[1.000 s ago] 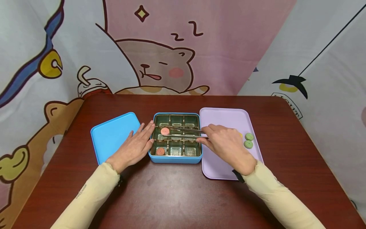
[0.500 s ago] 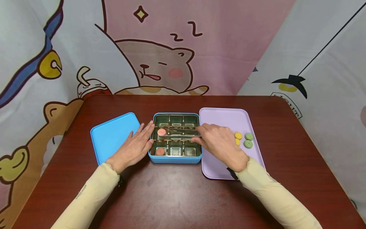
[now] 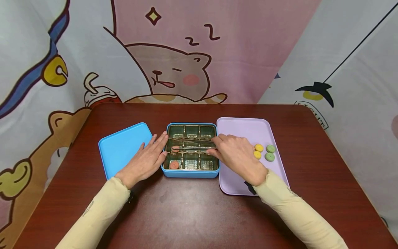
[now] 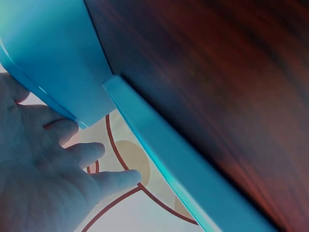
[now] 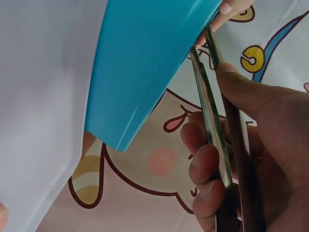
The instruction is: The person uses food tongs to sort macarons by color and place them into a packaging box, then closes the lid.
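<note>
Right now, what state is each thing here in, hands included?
Blue box: open, upright.
Blue lid: off the box.
Tongs: arms parted.
Right hand: gripping the tongs.
Left hand: fingers extended, at the box.
Pink cookies: in two separate box compartments.
Lilac tray: bearing cookies.
Yellow cookies: on the tray.
Green cookies: on the tray.

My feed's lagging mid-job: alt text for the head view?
The right hand holds metal tongs over a nine-compartment blue box, with pink discs in its middle-left (partly behind the tongs) and near-left compartments. The left hand touches the box's left edge, beside a blue lid. At right, a lilac tray holds two yellow discs and two green discs.
</note>
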Motion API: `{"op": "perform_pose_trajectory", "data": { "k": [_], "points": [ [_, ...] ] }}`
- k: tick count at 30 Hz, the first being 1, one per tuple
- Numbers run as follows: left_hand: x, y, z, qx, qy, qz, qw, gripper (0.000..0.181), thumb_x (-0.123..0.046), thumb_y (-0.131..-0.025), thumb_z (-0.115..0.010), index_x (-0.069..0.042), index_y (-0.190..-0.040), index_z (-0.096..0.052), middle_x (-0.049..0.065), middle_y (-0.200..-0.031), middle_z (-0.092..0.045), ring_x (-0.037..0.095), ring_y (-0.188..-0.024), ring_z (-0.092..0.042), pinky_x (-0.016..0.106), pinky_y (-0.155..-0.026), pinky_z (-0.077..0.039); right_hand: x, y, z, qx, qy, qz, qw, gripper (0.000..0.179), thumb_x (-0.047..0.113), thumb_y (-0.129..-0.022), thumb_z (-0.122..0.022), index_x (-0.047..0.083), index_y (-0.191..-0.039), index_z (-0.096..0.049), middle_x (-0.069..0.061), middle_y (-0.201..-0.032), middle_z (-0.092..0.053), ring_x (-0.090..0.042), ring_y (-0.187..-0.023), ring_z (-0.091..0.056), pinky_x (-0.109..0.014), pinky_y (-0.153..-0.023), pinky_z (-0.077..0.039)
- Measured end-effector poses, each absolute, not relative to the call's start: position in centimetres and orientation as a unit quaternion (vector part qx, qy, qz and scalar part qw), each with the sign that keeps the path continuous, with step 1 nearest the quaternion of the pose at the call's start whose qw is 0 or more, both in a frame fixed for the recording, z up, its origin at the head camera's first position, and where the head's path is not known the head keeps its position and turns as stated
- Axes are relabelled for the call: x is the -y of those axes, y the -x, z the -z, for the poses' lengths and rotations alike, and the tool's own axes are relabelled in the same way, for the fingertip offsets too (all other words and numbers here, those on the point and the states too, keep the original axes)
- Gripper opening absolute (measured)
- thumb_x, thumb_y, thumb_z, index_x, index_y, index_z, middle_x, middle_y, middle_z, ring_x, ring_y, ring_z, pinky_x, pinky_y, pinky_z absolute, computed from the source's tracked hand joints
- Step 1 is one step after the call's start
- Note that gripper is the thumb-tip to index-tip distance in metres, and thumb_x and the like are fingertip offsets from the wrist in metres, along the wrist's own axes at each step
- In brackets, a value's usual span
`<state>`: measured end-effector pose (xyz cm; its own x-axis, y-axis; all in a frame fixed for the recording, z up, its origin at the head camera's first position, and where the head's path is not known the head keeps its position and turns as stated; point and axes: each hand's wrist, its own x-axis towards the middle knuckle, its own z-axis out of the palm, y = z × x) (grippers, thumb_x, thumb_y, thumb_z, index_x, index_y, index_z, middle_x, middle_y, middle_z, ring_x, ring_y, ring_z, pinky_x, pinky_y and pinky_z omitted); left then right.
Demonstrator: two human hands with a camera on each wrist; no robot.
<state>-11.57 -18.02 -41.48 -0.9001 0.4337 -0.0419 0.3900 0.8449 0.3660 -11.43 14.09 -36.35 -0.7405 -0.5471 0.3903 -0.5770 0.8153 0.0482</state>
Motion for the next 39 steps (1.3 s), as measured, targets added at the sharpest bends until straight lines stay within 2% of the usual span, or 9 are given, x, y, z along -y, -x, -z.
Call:
{"op": "perform_pose_trajectory", "data": {
  "k": [11,18,27,29,34,36,39],
  "points": [
    [18.0,11.6,41.5,-0.958,-0.214,-0.182,0.064,0.062,-0.038,-0.113,-0.035,-0.012,-0.167,-0.018,0.001,-0.173,-0.009,0.035,-0.158,-0.011,0.070,-0.119,-0.016,-16.2,10.7,36.3,0.936,-0.285,-0.069,0.196,0.038,0.049,-0.090,-0.078,0.011,-0.096,-0.072,0.002,-0.075,-0.063,-0.021,-0.065,-0.065,-0.042,-0.047,-0.049],
    [18.0,11.6,41.6,-0.958,-0.216,-0.179,0.059,0.062,-0.037,-0.113,-0.034,-0.012,-0.167,-0.017,0.003,-0.173,-0.011,0.037,-0.158,-0.012,0.070,-0.118,-0.017,-18.8,9.8,36.3,0.938,-0.277,-0.096,0.185,0.040,0.047,-0.093,-0.076,0.009,-0.104,-0.072,0.000,-0.085,-0.069,-0.018,-0.069,-0.065,-0.038,-0.050,-0.050],
    [18.1,11.6,41.6,-0.958,-0.214,-0.178,0.064,0.062,-0.038,-0.113,-0.033,-0.012,-0.167,-0.017,0.002,-0.173,-0.010,0.036,-0.158,-0.010,0.070,-0.118,-0.016,-22.7,8.3,36.5,0.941,-0.252,-0.099,0.206,0.043,0.046,-0.085,-0.082,0.011,-0.108,-0.073,0.000,-0.090,-0.074,-0.012,-0.064,-0.063,-0.030,-0.042,-0.042],
    [18.2,11.6,41.6,-0.958,-0.214,-0.178,0.064,0.062,-0.038,-0.113,-0.034,-0.012,-0.167,-0.017,0.003,-0.173,-0.010,0.037,-0.158,-0.011,0.070,-0.118,-0.016,-23.5,8.0,36.5,0.944,-0.242,-0.099,0.203,0.045,0.052,-0.088,-0.079,0.013,-0.110,-0.074,0.000,-0.090,-0.074,-0.011,-0.062,-0.061,-0.027,-0.042,-0.039],
    [18.1,11.6,41.6,-0.958,-0.217,-0.176,0.060,0.062,-0.037,-0.113,-0.034,-0.011,-0.167,-0.016,0.005,-0.173,-0.012,0.038,-0.158,-0.011,0.071,-0.118,-0.017,-25.6,7.2,36.5,0.950,-0.220,-0.106,0.197,0.061,0.068,-0.095,-0.058,0.013,-0.114,-0.074,0.000,-0.086,-0.073,-0.009,-0.059,-0.054,-0.024,-0.041,-0.033],
    [18.1,11.6,41.6,-0.958,-0.217,-0.175,0.062,0.062,-0.037,-0.113,-0.033,-0.011,-0.167,-0.016,0.005,-0.173,-0.011,0.038,-0.158,-0.011,0.071,-0.118,-0.017,-26.4,6.9,36.6,0.951,-0.212,-0.107,0.198,0.058,0.065,-0.093,-0.065,0.012,-0.113,-0.074,0.000,-0.084,-0.071,-0.009,-0.058,-0.051,-0.024,-0.041,-0.033],
    [18.1,11.7,41.6,-0.959,-0.215,-0.174,0.066,0.062,-0.038,-0.113,-0.032,-0.011,-0.167,-0.015,0.004,-0.173,-0.011,0.037,-0.158,-0.011,0.071,-0.118,-0.016,-27.4,6.6,36.7,0.955,-0.199,-0.103,0.197,0.046,0.048,-0.086,-0.082,0.010,-0.111,-0.073,0.000,-0.081,-0.067,-0.009,-0.055,-0.049,-0.025,-0.041,-0.032]
  ]
}}
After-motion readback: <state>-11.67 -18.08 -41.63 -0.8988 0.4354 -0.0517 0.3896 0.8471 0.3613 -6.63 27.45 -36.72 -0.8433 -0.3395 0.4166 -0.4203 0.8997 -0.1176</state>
